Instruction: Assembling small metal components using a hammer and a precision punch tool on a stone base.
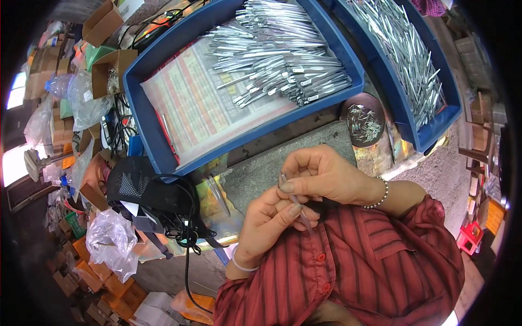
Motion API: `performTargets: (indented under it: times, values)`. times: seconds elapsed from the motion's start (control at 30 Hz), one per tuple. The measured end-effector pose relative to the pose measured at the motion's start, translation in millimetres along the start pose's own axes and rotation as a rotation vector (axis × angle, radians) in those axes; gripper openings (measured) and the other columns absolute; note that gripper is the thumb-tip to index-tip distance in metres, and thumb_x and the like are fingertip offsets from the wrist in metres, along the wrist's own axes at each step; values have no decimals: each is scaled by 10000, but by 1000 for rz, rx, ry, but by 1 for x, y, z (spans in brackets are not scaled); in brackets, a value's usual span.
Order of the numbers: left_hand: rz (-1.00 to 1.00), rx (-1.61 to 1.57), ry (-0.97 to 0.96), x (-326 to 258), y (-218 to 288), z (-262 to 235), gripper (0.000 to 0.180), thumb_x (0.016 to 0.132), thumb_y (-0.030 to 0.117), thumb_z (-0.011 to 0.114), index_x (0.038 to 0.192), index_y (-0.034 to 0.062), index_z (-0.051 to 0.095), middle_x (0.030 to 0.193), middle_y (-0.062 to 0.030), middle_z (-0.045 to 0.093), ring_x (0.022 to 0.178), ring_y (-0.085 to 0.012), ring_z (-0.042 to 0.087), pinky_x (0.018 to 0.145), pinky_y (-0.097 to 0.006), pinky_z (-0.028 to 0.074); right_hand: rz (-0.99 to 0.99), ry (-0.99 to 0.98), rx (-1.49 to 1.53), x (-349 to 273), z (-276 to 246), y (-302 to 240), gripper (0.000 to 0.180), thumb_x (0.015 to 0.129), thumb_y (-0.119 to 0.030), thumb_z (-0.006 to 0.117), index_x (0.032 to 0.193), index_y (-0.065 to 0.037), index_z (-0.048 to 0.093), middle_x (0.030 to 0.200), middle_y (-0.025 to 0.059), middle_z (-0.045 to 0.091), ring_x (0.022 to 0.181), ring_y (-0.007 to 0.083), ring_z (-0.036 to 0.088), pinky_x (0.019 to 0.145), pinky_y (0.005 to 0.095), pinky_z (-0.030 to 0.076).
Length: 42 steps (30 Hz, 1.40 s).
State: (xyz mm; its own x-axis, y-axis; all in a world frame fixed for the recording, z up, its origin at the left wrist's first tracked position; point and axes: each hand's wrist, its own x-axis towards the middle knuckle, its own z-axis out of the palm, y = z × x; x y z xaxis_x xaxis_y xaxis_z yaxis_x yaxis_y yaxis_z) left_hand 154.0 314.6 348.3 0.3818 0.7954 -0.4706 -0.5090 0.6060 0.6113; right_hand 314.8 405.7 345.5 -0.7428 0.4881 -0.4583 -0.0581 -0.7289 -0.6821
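Both my hands meet close to my chest, over a red striped shirt. My left hand (266,220) and my right hand (321,174) together pinch one thin metal tweezer-like piece (296,201), which runs slantwise between the fingers. A bead bracelet circles the right wrist and a pale band the left. Beyond the hands stands a blue tray (163,157) lined with printed paper and heaped with several similar metal pieces (277,54). A second blue tray (435,127) at the right holds many more.
A small dark round dish (365,125) with tiny metal parts sits between the trays. Two loose metal pieces (218,194) lie by the near tray. At the left are a black mask (136,185), cables, plastic bags (111,239) and cardboard boxes (111,68).
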Motion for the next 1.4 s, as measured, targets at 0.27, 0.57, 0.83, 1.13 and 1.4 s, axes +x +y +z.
performTargets:
  times: [0.27,0.57,0.83,1.13,1.4]
  values:
    - [-1,29,26,1,0,3,181,925,93,480,1064,-23,481,906,-132,628,793,-182,633,695,-258,518,-25,-1,10,0,-2,1,148,832,-163,649,861,-38,575,709,-12,567,590,28,509,474,157,354]
    - [112,118,189,-1,-1,8,156,821,-10,603,935,-17,497,757,-100,628,676,-150,631,611,-241,519,-29,27,-44,-2,0,0,151,856,-131,603,948,-10,599,726,-12,570,550,18,448,466,167,334]
    - [156,283,209,-5,0,7,196,782,-73,624,905,-2,488,746,-75,621,669,-108,610,608,-207,488,-11,19,-21,-4,1,2,165,860,-129,594,961,1,605,698,-14,557,512,19,426,450,164,322]
    - [193,351,230,-8,-4,4,240,760,-69,655,912,4,485,740,-69,619,656,-89,596,592,-185,458,-9,39,-42,-3,6,1,165,862,-129,590,961,1,611,690,-12,558,505,24,426,446,168,324]
    - [129,144,176,-8,-4,6,148,830,2,618,927,5,507,754,-55,626,690,-78,599,596,-199,474,-6,27,-15,-4,8,3,156,860,-124,594,950,3,604,702,-4,565,506,25,429,447,166,324]
